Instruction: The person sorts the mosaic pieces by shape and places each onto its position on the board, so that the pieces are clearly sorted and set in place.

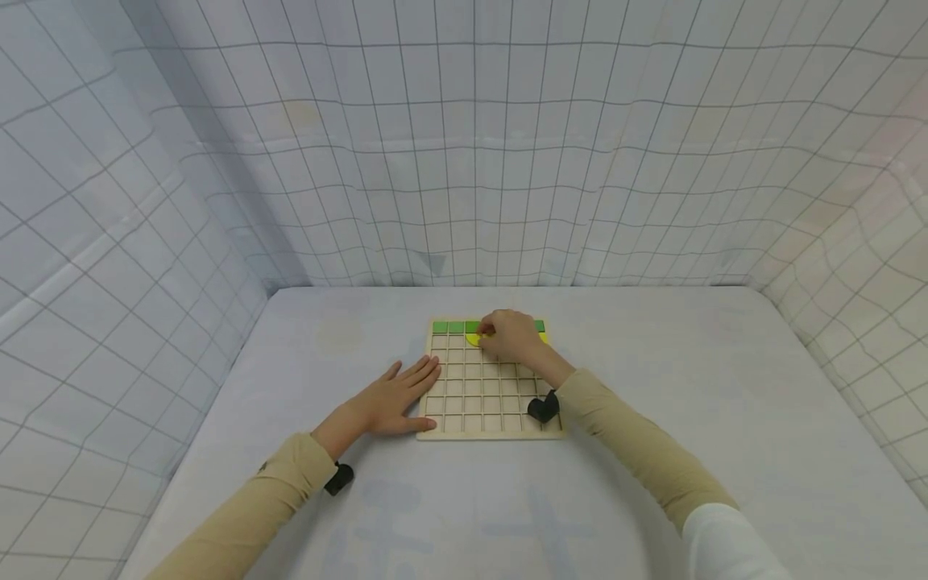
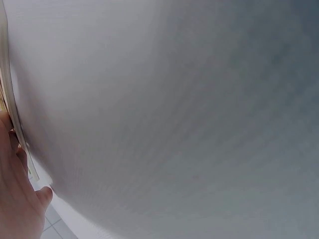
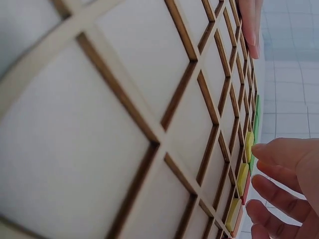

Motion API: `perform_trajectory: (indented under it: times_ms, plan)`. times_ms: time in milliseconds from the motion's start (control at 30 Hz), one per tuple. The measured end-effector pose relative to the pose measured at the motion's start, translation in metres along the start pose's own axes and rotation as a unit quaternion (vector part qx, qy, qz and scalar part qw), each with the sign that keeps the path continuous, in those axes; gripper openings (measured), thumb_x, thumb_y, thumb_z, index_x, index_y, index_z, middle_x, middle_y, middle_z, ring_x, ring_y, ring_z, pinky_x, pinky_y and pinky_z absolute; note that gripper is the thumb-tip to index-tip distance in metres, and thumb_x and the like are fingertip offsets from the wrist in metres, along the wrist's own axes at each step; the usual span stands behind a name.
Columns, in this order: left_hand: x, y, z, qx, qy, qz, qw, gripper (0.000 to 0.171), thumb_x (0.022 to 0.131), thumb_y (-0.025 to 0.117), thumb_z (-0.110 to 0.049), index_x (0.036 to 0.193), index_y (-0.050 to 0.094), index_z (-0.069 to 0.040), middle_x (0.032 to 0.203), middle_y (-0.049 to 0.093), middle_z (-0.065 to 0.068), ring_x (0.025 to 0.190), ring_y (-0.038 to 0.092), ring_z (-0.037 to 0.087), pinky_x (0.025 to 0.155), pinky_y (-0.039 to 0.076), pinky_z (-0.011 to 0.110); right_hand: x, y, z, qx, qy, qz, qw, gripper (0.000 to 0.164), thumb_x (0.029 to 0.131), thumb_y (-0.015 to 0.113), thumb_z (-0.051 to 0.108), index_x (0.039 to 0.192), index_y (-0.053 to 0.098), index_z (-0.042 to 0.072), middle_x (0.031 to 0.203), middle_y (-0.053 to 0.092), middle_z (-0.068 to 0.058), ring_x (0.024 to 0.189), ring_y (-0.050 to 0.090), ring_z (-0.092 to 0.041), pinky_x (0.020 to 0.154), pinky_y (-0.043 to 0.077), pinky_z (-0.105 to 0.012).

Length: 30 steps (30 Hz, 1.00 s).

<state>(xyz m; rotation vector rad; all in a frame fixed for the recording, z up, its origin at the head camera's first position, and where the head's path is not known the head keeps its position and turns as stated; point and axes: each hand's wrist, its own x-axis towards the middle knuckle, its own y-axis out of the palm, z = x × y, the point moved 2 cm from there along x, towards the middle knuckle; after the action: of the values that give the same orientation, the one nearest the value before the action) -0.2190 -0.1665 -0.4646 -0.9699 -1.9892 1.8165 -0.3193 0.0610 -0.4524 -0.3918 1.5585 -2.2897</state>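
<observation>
A light wooden grid board (image 1: 474,404) lies flat with green tiles (image 1: 440,328) along its back row and yellow pieces in the row in front. My left hand (image 1: 395,400) is spread flat at the board's left side, its fingertips and thumb over the edge. In the left wrist view that hand (image 2: 19,191) shows beside the board's side edge (image 2: 14,107). Over the back rows, my right hand (image 1: 511,336) pinches a yellow round-edged piece (image 1: 473,339). The right wrist view shows a fingertip against a yellow piece (image 3: 248,144); the other fingers are bent.
Further yellow pieces (image 3: 242,179) and red-orange ones sit along the board's far rows, partly behind the right hand. A white cloth (image 1: 652,362) covers the table. Grid-patterned curtains (image 1: 478,161) hang at the back and both sides. Black wrist cameras (image 1: 543,408) sit under the forearms.
</observation>
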Motion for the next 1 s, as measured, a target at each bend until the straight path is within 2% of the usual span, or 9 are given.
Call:
perform_trajectory:
  times_ms: [133,400,667,867,1000]
  plan:
    - [0.000,0.000,-0.001,0.000,0.000,-0.001,1.0000,0.090,0.093,0.047,-0.061,0.155,0.013,-0.006,0.163,0.007,0.010,0.151,0.008,0.028,0.117,0.011,0.060,-0.005,-0.005,-0.005,0.003,0.002,-0.012,1.000,0.020,0.087,0.071,0.029,0.103,0.074,0.017,0.100,0.071,0.000,0.091,0.066,-0.017,0.071,0.054,-0.033]
    - [0.000,0.002,0.001,0.000,0.001,-0.003,1.0000,0.090,0.092,0.048,-0.062,0.155,0.013,-0.007,0.163,0.007,0.010,0.151,0.008,0.028,0.117,0.011,0.060,-0.018,-0.016,-0.019,0.003,-0.006,-0.047,0.999,0.018,0.086,0.071,0.026,0.101,0.075,0.015,0.090,0.071,-0.001,0.076,0.063,-0.015,0.055,0.047,-0.025]
    - [0.001,0.002,0.002,0.000,0.001,-0.003,1.0000,0.090,0.093,0.047,-0.062,0.155,0.012,-0.007,0.163,0.006,0.009,0.151,0.007,0.028,0.117,0.010,0.059,-0.028,-0.023,-0.038,-0.007,0.003,-0.064,0.998,0.021,0.086,0.072,0.027,0.102,0.075,0.014,0.093,0.072,-0.002,0.069,0.057,-0.014,0.052,0.042,-0.023]
    - [0.000,0.002,0.002,0.002,0.004,-0.003,1.0000,0.090,0.092,0.047,-0.062,0.155,0.013,-0.007,0.163,0.007,0.010,0.151,0.008,0.028,0.117,0.010,0.060,-0.040,-0.030,-0.050,0.003,0.030,-0.061,0.998,0.022,0.086,0.071,0.029,0.102,0.075,0.014,0.095,0.072,-0.002,0.078,0.063,-0.018,0.057,0.046,-0.026]
    - [0.001,0.002,0.002,0.002,0.005,-0.004,1.0000,0.090,0.093,0.047,-0.062,0.155,0.013,-0.007,0.163,0.006,0.010,0.151,0.008,0.028,0.117,0.010,0.060,-0.049,-0.037,-0.058,0.012,0.037,-0.066,0.997,0.023,0.086,0.070,0.027,0.103,0.075,0.014,0.096,0.071,-0.003,0.067,0.056,-0.016,0.052,0.041,-0.025]
